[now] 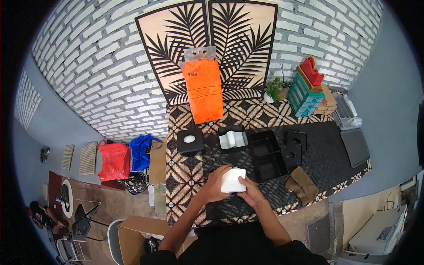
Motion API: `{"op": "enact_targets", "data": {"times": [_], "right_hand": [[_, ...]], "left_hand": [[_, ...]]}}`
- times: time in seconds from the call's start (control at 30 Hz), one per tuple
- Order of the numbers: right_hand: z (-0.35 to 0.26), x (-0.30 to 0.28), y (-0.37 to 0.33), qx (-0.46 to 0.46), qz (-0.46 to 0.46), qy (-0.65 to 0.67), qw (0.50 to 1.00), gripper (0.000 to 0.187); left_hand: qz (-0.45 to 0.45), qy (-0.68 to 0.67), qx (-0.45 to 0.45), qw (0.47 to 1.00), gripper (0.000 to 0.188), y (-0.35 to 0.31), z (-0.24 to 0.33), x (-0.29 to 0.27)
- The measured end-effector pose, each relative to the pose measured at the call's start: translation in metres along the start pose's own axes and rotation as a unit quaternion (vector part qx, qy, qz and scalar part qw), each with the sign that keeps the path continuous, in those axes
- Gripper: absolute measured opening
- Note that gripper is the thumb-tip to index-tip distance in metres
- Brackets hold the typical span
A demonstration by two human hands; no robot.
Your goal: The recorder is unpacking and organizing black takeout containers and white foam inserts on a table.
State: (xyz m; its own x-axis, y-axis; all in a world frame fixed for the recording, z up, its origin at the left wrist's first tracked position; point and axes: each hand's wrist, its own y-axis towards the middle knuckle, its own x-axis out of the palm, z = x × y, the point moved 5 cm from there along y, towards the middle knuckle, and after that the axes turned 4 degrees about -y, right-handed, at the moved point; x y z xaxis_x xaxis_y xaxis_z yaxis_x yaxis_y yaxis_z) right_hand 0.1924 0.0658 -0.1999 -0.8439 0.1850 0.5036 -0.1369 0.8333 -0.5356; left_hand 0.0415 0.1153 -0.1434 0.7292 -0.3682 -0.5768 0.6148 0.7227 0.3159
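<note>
A stack of white paper napkins (233, 181) is held between both hands above the near part of the table. My left hand (215, 183) closes around its left side. On the right side, my right hand (251, 192) grips it, with the thumb on the top face. Just beyond stands a black holder (239, 129) with more white, folded paper in it. To the right of that are two black open boxes (270, 167), and farther right some black holder parts (295, 148). A black tissue box (190, 148) with white tissue at its top sits to the left.
An orange plastic pack (205, 95) leans on the leaf-patterned panels at the back. A brown cloth (302, 185) lies at the right front edge. Back right are a plant (275, 89), teal drawers (304, 95) and a grey tray (354, 147). A cardboard box (143, 225) stands near my left.
</note>
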Motion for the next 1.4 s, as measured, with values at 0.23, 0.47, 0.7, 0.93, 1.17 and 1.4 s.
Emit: {"op": "enact_targets", "data": {"times": [0.23, 0.47, 0.7, 0.93, 1.17, 1.4], "right_hand": [[-0.004, -0.003, 0.000, 0.036, -0.034, -0.003, 0.999, 0.037], [-0.010, -0.007, -0.006, -0.024, 0.059, -0.168, 0.984, 0.046], [-0.046, 0.003, -0.042, -0.223, 0.039, -0.205, 0.952, 0.033], [-0.028, -0.004, -0.054, -0.225, -0.020, -0.168, 0.960, 0.039], [-0.053, 0.029, -0.066, -0.270, -0.037, -0.400, 0.875, 0.046], [-0.025, 0.041, -0.052, -0.202, -0.027, -0.020, 0.979, 0.046]], "left_hand": [[-0.137, -0.100, -0.117, 0.979, 0.094, 0.009, -0.001, -0.008], [-0.157, 0.092, -0.078, 0.980, 0.093, 0.006, 0.006, -0.008], [0.166, -0.252, -0.198, 0.933, 0.102, -0.025, -0.028, -0.022], [0.016, -0.470, -0.260, 0.844, 0.100, -0.053, -0.009, -0.005], [0.289, -0.685, -0.240, 0.624, 0.090, -0.078, -0.015, 0.033], [0.210, -0.776, -0.076, 0.590, 0.075, -0.056, 0.025, 0.040]]}}
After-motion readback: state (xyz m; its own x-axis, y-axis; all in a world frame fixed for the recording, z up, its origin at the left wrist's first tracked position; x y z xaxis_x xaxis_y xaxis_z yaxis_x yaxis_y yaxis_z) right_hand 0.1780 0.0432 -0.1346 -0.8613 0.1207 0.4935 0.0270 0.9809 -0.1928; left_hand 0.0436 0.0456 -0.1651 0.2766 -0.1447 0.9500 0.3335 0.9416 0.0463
